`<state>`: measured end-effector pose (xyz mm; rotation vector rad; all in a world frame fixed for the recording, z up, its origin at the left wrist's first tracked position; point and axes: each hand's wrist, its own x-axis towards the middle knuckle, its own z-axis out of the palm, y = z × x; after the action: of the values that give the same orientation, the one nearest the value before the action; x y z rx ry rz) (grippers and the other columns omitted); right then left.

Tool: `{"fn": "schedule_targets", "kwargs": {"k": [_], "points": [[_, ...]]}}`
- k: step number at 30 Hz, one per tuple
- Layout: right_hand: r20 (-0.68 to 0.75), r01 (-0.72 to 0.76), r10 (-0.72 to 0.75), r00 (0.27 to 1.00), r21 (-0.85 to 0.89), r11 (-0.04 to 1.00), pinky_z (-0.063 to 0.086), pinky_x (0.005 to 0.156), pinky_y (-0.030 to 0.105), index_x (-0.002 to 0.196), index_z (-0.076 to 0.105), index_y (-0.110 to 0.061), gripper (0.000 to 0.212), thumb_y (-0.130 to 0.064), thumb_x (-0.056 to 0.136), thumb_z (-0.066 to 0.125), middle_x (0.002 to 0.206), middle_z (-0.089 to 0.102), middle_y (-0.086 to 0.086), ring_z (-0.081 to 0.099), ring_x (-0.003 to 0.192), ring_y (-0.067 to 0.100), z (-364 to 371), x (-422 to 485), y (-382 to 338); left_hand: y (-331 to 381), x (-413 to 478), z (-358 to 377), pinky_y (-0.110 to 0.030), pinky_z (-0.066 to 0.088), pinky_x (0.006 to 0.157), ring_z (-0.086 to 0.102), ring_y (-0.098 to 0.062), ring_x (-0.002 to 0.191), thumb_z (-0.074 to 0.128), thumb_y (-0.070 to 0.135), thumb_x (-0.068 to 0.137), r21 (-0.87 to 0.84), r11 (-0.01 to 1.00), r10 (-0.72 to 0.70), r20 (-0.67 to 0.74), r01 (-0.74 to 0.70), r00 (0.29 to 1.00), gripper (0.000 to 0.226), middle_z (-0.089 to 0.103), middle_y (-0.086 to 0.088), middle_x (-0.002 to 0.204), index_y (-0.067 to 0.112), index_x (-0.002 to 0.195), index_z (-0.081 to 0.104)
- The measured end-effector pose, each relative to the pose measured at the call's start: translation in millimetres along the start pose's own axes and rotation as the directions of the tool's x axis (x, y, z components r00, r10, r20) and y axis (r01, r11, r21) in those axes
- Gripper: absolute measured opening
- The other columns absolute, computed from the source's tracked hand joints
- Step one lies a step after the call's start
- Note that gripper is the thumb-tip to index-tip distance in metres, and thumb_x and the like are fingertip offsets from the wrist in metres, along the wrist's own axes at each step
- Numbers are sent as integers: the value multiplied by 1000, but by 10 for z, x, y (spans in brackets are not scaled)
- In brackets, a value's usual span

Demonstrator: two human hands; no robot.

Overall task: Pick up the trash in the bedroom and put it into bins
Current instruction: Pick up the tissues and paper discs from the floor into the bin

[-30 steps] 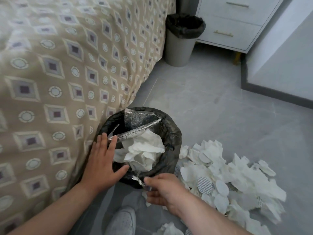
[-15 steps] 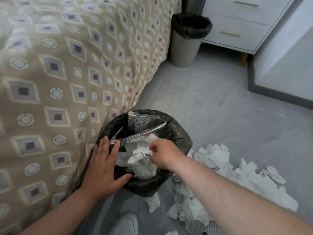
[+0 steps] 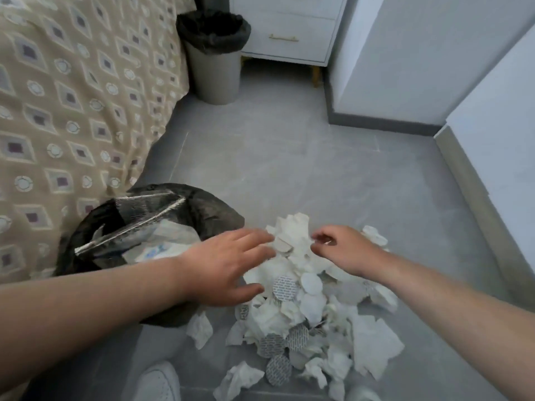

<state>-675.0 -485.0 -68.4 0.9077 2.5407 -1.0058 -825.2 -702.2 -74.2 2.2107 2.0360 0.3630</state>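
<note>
A heap of white tissue scraps and round foil-printed discs, the trash pile [image 3: 312, 308], lies on the grey floor at centre right. A black-lined bin [image 3: 202, 206] stands beside the bed, holding a silver foil bag and white paper. My left hand [image 3: 225, 267] reaches over the bin's right rim with fingers spread, its tips at the pile's left edge. My right hand [image 3: 341, 250] hovers over the top of the pile with fingers loosely curled, holding nothing that I can see.
The patterned bedspread [image 3: 72, 111] fills the left. A second grey bin [image 3: 215, 59] with a black liner stands by the white drawer unit [image 3: 289, 27]. A white wall corner [image 3: 434, 68] rises at right. My shoe [image 3: 157, 382] is at the bottom.
My right hand left the bin and moved right over the pile. My left hand came off the bin's left rim and swung across to the pile. The view shifted right.
</note>
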Motion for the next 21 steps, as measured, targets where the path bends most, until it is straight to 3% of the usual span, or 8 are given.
{"fn": "schedule_targets", "kwargs": {"k": [4,6,9,11,12,16,19,21], "points": [[69,-191,186,980,88,978,50,78,32,115,64,-12,30,-25,89,59,103,62,1,59,89,16,191,-13,820,-7,548,682,-38,34,108,34,-24,134,51,50,86,8,979,-181,478,202,859,67,30,-4,148,22,142,28],[87,-250,242,966,90,964,46,84,28,120,61,-11,34,-24,89,60,113,62,3,59,102,18,270,41,1101,-33,700,1075,-40,31,110,28,-25,138,54,52,84,-51,878,-390,503,476,772,78,22,-5,153,24,147,19],[60,-292,287,956,122,949,42,86,24,121,61,-11,34,-23,89,60,119,63,5,58,110,19,357,134,1371,61,762,1647,-45,29,111,22,-29,140,62,63,70,-253,454,-766,379,854,519,101,21,-9,153,23,148,12],[13,-284,284,959,111,952,40,83,22,117,63,-12,30,-22,90,59,116,64,3,59,109,18,408,191,1499,192,800,1895,-52,24,112,11,-32,143,65,71,59,-316,189,-860,405,930,312,116,10,-9,156,26,149,7],[-34,-277,282,959,105,955,39,82,22,114,64,-13,26,-23,90,58,112,65,1,59,108,18,424,213,1549,246,822,1982,-56,21,112,4,-34,144,66,75,56,-270,147,-855,449,952,259,121,2,-8,157,28,148,2],[-207,-281,284,936,45,959,38,99,29,130,52,-19,46,-33,87,60,136,48,7,43,127,24,458,297,1756,332,899,2149,-60,24,106,0,-37,144,67,77,52,-107,196,-807,547,975,222,124,-11,-7,157,35,147,-2],[-74,-333,328,942,-74,940,20,116,42,149,22,-32,88,-51,77,68,159,9,9,7,146,32,477,428,1826,279,896,2222,-47,39,99,34,-37,131,67,66,57,-125,218,-813,525,968,251,96,23,-12,148,36,138,26],[34,-346,353,935,-133,929,15,118,45,151,9,-37,105,-58,70,72,161,-8,7,-5,148,33,524,522,1835,240,898,2220,-38,48,88,55,-31,109,64,53,58,-172,240,-838,461,955,294,58,53,-8,123,34,112,50]]}}
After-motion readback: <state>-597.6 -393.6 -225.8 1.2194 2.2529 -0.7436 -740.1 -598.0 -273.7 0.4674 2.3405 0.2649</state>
